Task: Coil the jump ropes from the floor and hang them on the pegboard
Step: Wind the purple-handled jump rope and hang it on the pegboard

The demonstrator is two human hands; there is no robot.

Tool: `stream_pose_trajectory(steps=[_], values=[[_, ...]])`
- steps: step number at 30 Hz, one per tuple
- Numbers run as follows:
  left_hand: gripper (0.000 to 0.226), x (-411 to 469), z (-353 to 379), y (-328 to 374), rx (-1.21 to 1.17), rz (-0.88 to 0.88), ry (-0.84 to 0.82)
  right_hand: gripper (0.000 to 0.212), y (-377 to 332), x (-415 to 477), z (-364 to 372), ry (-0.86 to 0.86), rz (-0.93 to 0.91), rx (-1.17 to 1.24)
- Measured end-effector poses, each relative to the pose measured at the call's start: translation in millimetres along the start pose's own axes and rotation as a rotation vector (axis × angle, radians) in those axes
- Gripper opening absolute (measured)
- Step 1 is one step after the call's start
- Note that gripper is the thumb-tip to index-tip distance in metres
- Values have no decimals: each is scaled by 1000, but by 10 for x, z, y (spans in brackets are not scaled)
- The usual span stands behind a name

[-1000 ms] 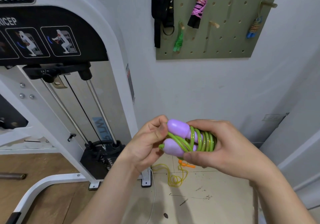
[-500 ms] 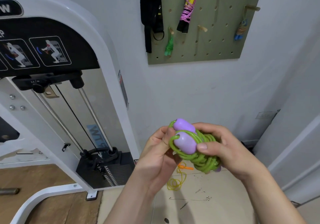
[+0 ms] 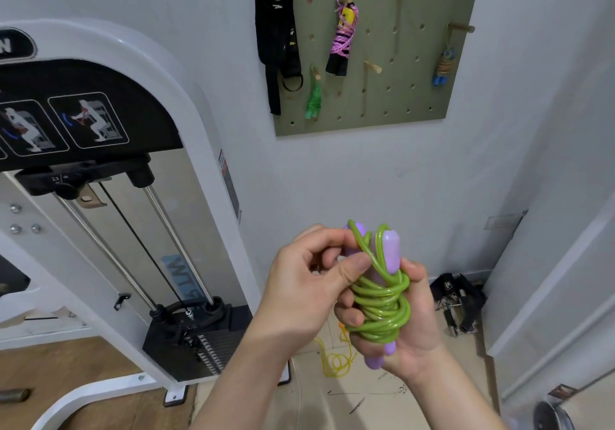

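Your right hand (image 3: pixel 409 323) grips the coiled glossy green plastic jump rope with lilac handles (image 3: pixel 382 306); your left hand (image 3: pixel 299 296) pinches its strand. Beyond, a thin yellow rope (image 3: pixel 334 361) lies on the floor (image 3: pixel 382 406) below the olive pegboard (image 3: pixel 416 90).

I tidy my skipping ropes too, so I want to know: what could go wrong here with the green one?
1. The left hand only pinches one loop of the green jump rope, while the right hand grips the bundle. If that loop slips, the springy coils may unwind.
2. The yellow jump rope lies loose on the floor just ahead, so stepping toward the pegboard could mean tripping.
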State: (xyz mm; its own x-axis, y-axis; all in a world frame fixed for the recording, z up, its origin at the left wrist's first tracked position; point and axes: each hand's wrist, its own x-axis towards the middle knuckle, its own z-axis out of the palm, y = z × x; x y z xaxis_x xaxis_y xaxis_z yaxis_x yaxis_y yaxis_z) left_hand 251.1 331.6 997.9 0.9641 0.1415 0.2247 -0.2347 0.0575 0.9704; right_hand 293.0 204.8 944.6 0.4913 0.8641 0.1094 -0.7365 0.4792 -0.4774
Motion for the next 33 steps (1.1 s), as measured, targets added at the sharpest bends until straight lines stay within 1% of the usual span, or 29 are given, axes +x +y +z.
stream_pose_trajectory(steps=[2,4,7,10,12,14,18,20,21,23,24,27,28,30,31,33], values=[[7,11,-8,-10,90,25,19,51,43,10,46,17,-6,30],[12,16,-14,-16,190,57,33,48,59,10,98,38,-2,68],[15,5,-12,26,315,133,-17,51,39,-13,145,99,12,55],[10,-13,-10,74,513,271,-74,53,-14,-44,204,228,7,-81],[8,4,-44,88,666,368,-43,60,-57,-77,250,309,15,-187],[10,27,-102,86,747,418,-6,62,-123,-121,309,344,26,-342],[12,-16,-185,15,723,428,-3,46,-314,-217,493,430,28,-761],[11,-57,-182,-18,591,398,-22,43,-385,-247,572,482,33,-951],[11,-74,-173,-12,498,365,-33,43,-404,-247,604,503,36,-1009],[9,-108,-148,29,366,302,-44,42,-418,-231,644,520,45,-1068],[9,-131,-131,61,361,290,-55,41,-407,-219,653,521,47,-1082],[15,-185,-76,118,489,285,-57,40,-328,-193,676,538,56,-992],[18,-178,-77,118,546,304,-22,41,-280,-186,677,566,34,-977],[20,-113,-108,86,686,376,91,39,-201,-180,652,643,-119,-1104],[19,-70,-135,54,746,392,141,41,-169,-170,639,642,-214,-1183],[18,4,-177,-7,797,390,190,39,-96,-117,638,555,-350,-1372]])
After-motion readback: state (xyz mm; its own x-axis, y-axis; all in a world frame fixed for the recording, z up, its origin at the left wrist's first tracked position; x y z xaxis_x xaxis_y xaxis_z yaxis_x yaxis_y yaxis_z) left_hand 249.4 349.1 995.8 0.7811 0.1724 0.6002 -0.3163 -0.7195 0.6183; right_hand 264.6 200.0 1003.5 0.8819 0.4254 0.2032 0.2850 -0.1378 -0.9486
